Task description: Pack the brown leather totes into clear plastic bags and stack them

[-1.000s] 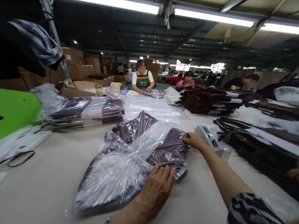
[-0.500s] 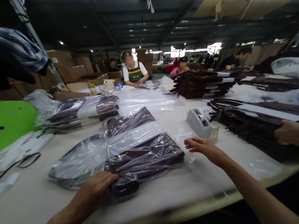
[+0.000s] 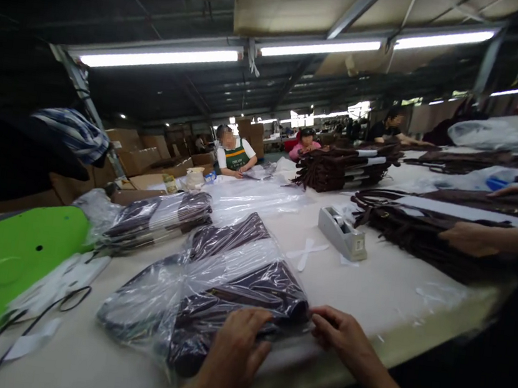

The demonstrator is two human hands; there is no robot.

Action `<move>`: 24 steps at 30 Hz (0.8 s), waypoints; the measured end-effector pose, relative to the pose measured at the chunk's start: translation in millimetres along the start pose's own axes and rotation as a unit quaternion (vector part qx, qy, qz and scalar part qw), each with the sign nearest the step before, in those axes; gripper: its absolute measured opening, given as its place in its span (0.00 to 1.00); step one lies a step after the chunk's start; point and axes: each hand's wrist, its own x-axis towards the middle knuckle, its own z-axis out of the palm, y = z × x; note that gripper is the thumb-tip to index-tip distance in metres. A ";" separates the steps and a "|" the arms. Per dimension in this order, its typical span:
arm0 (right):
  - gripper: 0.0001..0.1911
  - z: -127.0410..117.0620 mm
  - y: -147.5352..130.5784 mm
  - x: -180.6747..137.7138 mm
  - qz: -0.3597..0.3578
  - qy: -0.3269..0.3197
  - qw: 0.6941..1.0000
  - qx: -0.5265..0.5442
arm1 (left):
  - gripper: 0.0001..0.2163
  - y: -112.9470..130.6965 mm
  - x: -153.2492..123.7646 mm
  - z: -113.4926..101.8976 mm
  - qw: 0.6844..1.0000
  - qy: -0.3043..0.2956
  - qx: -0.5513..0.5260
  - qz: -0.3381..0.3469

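In front of me on the table lies a dark brown bag with a pale paper band, inside a clear plastic bag. My left hand rests on the near side of this package, fingers stretched out and thumb apart. At the package's right corner, my right hand has its thumb and fingers pinched together on the edge of the plastic. Its fingertips are slightly blurred. A grey tape dispenser stands beyond my right hand, with white paper strips beside it.
Another wrapped package lies at the back left, near a green plastic panel. Stacked brown bags are at right, where a co-worker's hand touches them. A person in a green apron works across the table.
My left hand has moved right along the package's near side. My right hand has come down from beside the tape dispenser to the package's corner and closed on the plastic. The view has tilted up.
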 end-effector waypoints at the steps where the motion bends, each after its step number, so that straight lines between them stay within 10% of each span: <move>1: 0.20 2.0 0.9 3.8 0.004 0.003 1.000 0.007 | 0.19 7.4 13.0 13.3 1.000 0.007 -0.014 -0.003; 12: 0.25 5.5 8.5 22.0 0.046 -0.038 0.980 0.191 | 0.22 11.0 54.4 64.6 0.997 0.055 -0.022 -0.046; 24: 0.10 7.9 5.2 45.1 -0.032 0.056 0.990 -0.128 | 0.23 2.4 48.3 84.4 0.996 0.085 -0.015 -0.035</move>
